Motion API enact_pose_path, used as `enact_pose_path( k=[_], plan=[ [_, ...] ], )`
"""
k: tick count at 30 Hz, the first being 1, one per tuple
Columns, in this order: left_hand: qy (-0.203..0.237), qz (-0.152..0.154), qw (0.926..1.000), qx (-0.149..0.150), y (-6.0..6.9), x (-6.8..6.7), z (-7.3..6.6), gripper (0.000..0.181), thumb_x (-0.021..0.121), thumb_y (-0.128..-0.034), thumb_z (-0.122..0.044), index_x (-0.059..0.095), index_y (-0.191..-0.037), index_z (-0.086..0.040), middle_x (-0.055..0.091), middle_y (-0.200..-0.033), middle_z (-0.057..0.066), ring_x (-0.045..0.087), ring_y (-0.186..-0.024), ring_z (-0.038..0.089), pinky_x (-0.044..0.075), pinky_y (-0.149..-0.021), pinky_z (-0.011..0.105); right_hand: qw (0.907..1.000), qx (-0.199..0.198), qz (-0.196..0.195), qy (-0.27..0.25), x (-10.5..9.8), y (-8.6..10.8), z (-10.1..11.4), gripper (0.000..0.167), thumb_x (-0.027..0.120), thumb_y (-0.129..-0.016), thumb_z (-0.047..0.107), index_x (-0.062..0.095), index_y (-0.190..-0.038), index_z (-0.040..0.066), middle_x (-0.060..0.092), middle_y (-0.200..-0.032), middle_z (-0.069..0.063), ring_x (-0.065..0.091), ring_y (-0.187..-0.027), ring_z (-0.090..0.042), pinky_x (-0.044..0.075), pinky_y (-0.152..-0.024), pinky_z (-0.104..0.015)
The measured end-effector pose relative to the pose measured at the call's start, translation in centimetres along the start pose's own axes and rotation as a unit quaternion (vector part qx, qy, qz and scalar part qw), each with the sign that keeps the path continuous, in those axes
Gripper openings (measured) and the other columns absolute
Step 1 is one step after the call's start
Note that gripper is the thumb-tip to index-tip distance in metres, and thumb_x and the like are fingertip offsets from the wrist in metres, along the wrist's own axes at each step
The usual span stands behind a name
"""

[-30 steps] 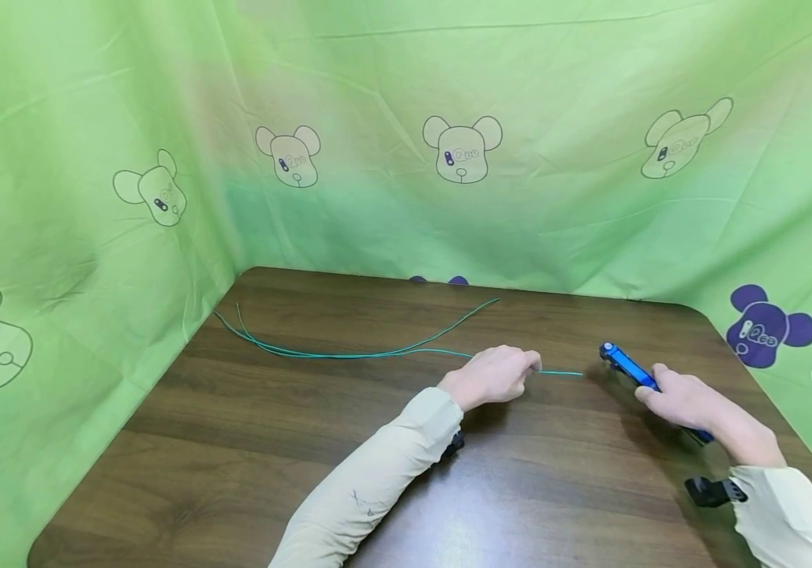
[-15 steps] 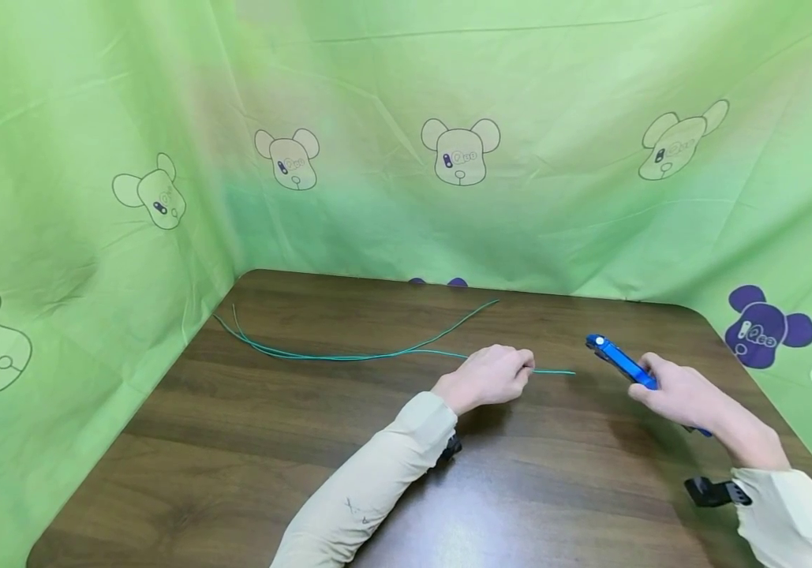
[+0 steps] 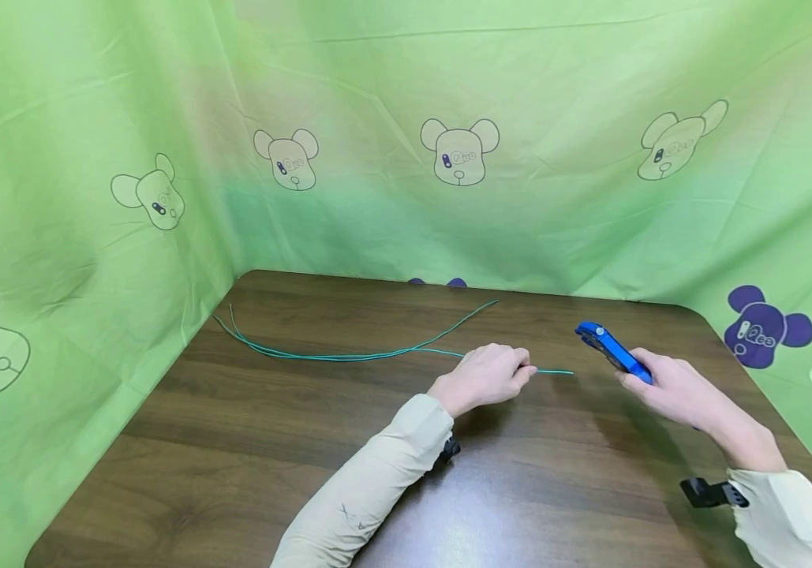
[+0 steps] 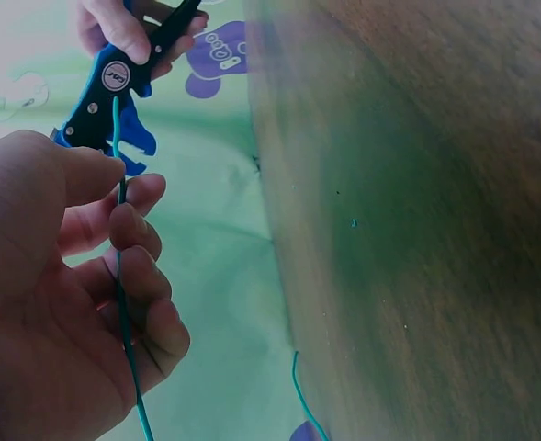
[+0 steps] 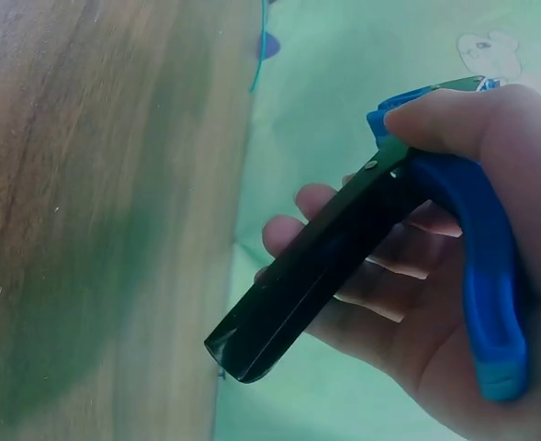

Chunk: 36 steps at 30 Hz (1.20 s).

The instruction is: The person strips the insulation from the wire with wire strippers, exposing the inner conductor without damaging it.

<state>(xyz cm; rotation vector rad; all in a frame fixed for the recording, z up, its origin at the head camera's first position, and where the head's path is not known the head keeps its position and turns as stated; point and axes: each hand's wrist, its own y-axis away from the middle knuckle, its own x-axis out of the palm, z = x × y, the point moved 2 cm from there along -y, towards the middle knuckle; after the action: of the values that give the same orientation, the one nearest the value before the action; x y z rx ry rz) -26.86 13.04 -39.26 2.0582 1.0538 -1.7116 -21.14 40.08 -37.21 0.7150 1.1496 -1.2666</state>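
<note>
The left hand (image 3: 487, 376) pinches the teal wire (image 3: 342, 358) between thumb and fingers; its short free end (image 3: 556, 371) points to 3 o'clock, and the longer part lies toward 9 o'clock on the brown tabletop (image 3: 235, 442) – one folded wire or two, I cannot tell. At about 3 o'clock from this hand, the right hand (image 3: 675, 390) holds a blue-and-black plier-like tool (image 3: 611, 347), its fingers around the handles, which stand apart. I judge the work to be early: wire and tool are both in hand, but the tool is apart from the free end, where I see no bare metal, so its work there seems undone. The tool's round badge (image 4: 116, 75) carries letters, not surely readable; the green curtain (image 3: 377, 79) has mouse-eared figures with a small word, seemingly beginning with Q.
</note>
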Motion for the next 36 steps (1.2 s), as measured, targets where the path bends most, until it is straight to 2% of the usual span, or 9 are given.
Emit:
enact_pose_path(
  k=[7, 16, 26, 32, 36],
  plan=[
    [0.03, -0.012, 0.9995, -0.007, 0.3, -0.3, 0.1, 0.032, 0.051, -0.1049, -0.04, 0.054, -0.079, -0.022, 0.051, -0.066, -0.012, 0.047, -0.059, 0.002, 0.039, -0.054, 0.019, 0.9995, -0.024, -0.019, -0.005, -0.1, -0.1, 0.6, 0.018, 0.064, -0.097, 0.021, 0.051, -0.086, 0.015, 0.039, -0.065, 0.007, 0.04, -0.056, -0.009, 0.031, -0.051, -0.028],
    [0.066, -0.035, 0.9971, -0.014, 0.3, -1.3, 0.2, 0.032, 0.052, -0.1046, -0.04, 0.057, -0.078, -0.022, 0.052, -0.065, -0.013, 0.047, -0.056, 0.001, 0.039, -0.053, 0.018, 0.9978, -0.039, -0.051, -0.018, -1.2, 0.0, 2.4, 0.015, 0.066, -0.096, 0.019, 0.053, -0.089, 0.015, 0.037, -0.064, 0.008, 0.039, -0.055, -0.006, 0.03, -0.05, -0.027],
    [0.099, -0.044, 0.9932, -0.041, 0.5, -2.4, 0.4, 0.032, 0.052, -0.1037, -0.042, 0.058, -0.079, -0.023, 0.054, -0.068, -0.014, 0.049, -0.059, 0.002, 0.039, -0.056, 0.017, 0.995, -0.056, -0.075, -0.035, -2.2, -1.0, 3.9, 0.009, 0.063, -0.099, 0.019, 0.058, -0.098, 0.012, 0.044, -0.063, 0.007, 0.042, -0.052, -0.007, 0.034, -0.047, -0.028],
    [0.106, -0.058, 0.9919, -0.041, 0.6, -2.8, 0.4, 0.034, 0.052, -0.1035, -0.043, 0.057, -0.077, -0.023, 0.053, -0.067, -0.014, 0.049, -0.06, 0.002, 0.038, -0.056, 0.016, 0.9931, -0.061, -0.091, -0.042, -2.5, -1.6, 4.4, 0.011, 0.061, -0.1, 0.019, 0.056, -0.096, 0.009, 0.046, -0.064, 0.005, 0.043, -0.054, -0.007, 0.035, -0.048, -0.029],
    [0.118, -0.058, 0.9904, -0.041, 0.7, -2.8, 0.5, 0.035, 0.051, -0.1035, -0.045, 0.058, -0.077, -0.023, 0.053, -0.066, -0.013, 0.049, -0.06, 0.002, 0.039, -0.057, 0.016, 0.992, -0.07, -0.098, -0.036, -2.7, -1.7, 4.6, 0.01, 0.062, -0.099, 0.016, 0.056, -0.1, 0.008, 0.047, -0.066, 0.005, 0.043, -0.056, -0.007, 0.035, -0.049, -0.029]
  ],
)
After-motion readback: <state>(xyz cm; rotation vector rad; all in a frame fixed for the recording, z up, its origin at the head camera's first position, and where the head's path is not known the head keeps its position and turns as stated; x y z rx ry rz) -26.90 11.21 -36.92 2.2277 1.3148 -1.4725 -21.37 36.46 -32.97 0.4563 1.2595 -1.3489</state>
